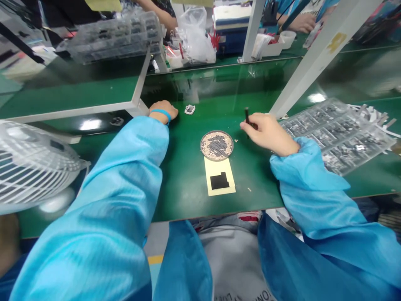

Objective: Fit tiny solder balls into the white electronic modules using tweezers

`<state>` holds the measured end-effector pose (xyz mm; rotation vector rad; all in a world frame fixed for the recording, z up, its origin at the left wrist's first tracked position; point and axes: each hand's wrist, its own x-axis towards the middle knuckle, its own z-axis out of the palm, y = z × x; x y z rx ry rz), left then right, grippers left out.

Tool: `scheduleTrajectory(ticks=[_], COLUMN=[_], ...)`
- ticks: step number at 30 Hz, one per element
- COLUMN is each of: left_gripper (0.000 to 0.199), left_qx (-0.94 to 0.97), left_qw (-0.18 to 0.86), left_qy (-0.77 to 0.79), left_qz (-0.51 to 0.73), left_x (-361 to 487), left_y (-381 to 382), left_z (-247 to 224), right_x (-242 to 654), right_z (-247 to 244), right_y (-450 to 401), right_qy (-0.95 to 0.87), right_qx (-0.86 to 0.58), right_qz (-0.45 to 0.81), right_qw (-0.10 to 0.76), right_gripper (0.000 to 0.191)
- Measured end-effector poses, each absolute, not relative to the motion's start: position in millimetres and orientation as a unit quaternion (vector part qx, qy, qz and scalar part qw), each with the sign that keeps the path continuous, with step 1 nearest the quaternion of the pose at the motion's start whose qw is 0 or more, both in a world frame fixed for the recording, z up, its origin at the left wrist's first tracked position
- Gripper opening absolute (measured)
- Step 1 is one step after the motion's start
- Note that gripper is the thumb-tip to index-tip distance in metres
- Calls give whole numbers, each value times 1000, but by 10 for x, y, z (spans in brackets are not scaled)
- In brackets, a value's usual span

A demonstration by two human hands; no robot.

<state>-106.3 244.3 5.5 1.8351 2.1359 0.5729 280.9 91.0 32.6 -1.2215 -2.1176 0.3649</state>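
Observation:
My right hand (265,133) is closed around a thin black tool (247,116), held nearly upright; its exact kind is unclear. Left of it lies a round dish (216,145) with a grey perforated middle and many small beige pieces round its edge. Below the dish, partly under it, is a yellow paper (219,166) bearing a flat black piece (219,181) with a stepped outline. My left hand (164,110), with a blue band at the wrist, reaches to the far left of the green table; its fingers are hidden. Just right of it sits a small whitish part (189,109).
A clear compartment box (338,133) of small parts lies at right, behind a slanted white post (322,54). At left stand a white fan (34,167) and a raised shelf (78,88). Across the table are a plastic bag (196,37) and other people's arms and hands (302,23).

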Motion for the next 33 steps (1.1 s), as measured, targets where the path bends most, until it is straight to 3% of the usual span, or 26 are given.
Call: scheduleTrajectory(ticks=[3,5,6,10,17,26,33], left_gripper=[36,36,36,47,57,50,44], left_qx=[641,644,626,499,489,594,822], left_qw=[75,134,213,582,732,704,423], left_qy=[736,690,664,487,365,316,338], left_qz=[204,301,349,419,303,226,178], left_x=[-816,-645,-570,-377,-280,-272,-224], left_y=[2084,1746,1555,781,250,165,22], left_z=[226,312,340,344,255,270,231], right_x=[2743,2657,2610,2472,2455,2450,2434], right_z=[343,301,268,146,145,178,225], right_y=[745,596,526,364,363,319,278], right_qy=[-745,-702,-691,-693,-719,-734,-728], right_qx=[-424,-379,-364,-346,-357,-363,-357], right_qz=[345,463,496,527,493,475,478], right_qw=[382,385,379,349,336,323,338], right_gripper=[30,31,32,31,27,31,26])
